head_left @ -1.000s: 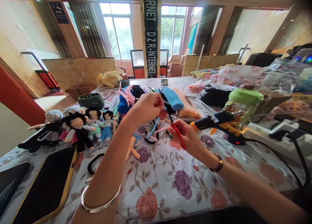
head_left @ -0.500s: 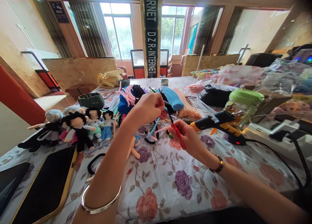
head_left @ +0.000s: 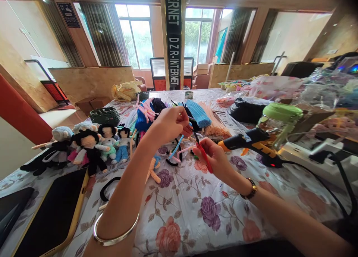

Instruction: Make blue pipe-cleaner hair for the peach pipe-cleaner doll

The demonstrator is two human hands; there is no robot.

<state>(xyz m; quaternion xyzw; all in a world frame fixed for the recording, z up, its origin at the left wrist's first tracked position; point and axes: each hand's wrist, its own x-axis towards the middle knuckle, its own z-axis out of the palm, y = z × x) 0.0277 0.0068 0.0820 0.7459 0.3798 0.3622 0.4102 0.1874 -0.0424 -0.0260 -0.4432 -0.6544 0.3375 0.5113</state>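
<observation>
My right hand [head_left: 214,155] grips red-handled scissors [head_left: 206,159], their dark blades pointing up toward my other hand. Just above the blades, my left hand [head_left: 173,122] is closed in a pinch; whatever lies between its fingertips is too small to make out. Below the hands, cut pieces of blue pipe cleaner [head_left: 176,146] and pink pipe cleaner [head_left: 187,150] lie on the flowered tablecloth [head_left: 184,197]. A small doll [head_left: 153,170] with blue on its head is partly hidden behind my left forearm. Bundles of light blue pipe cleaners [head_left: 199,113] and peach pipe cleaners [head_left: 214,122] lie beyond.
Several finished dolls [head_left: 88,147] sit at the left, near a phone [head_left: 53,212] and a dark green basket [head_left: 104,116]. On the right are a black and orange glue gun [head_left: 246,138], a green-lidded jar [head_left: 282,113], a white power strip [head_left: 307,152] with cables, and plastic bags [head_left: 319,94].
Almost nothing differs. Both hands and the scissors keep nearly the same place, with only a tiny shift of the view.
</observation>
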